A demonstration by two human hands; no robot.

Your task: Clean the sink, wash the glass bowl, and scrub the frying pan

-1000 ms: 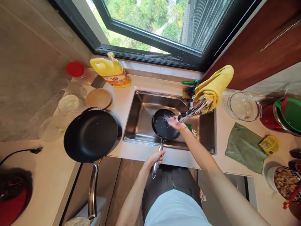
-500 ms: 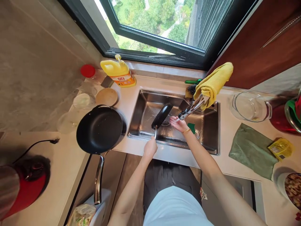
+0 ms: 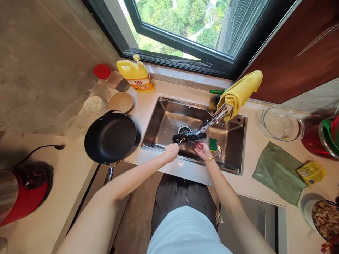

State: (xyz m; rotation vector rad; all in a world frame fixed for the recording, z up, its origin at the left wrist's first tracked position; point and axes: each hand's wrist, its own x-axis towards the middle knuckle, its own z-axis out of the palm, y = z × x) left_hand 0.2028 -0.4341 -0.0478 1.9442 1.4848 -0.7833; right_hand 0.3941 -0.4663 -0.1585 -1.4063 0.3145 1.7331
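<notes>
My left hand (image 3: 171, 152) is closed round the metal handle of a small black frying pan (image 3: 189, 137), which is tipped on edge over the sink. Water from the chrome faucet (image 3: 215, 116) runs onto the pan. My right hand (image 3: 203, 150) is open, palm up and fingers stretched, just beneath the pan's near side; whether it touches the pan I cannot tell. A green and yellow sponge (image 3: 213, 144) lies in the steel sink (image 3: 165, 121) beside the right hand. A yellow cloth (image 3: 242, 91) hangs over the faucet's top.
A large black pan (image 3: 111, 137) stands on the counter left of the sink, near a wooden disc (image 3: 121, 102) and a yellow detergent jug (image 3: 137, 77). To the right are a glass dish (image 3: 282, 121), a green cloth (image 3: 279, 174) and a bowl of brown pieces (image 3: 327, 218).
The small pan has swung from upright-slanted to nearly level, rightward under the faucet's stream. My left forearm has turned outward. The right hand has shifted slightly down, below the pan.
</notes>
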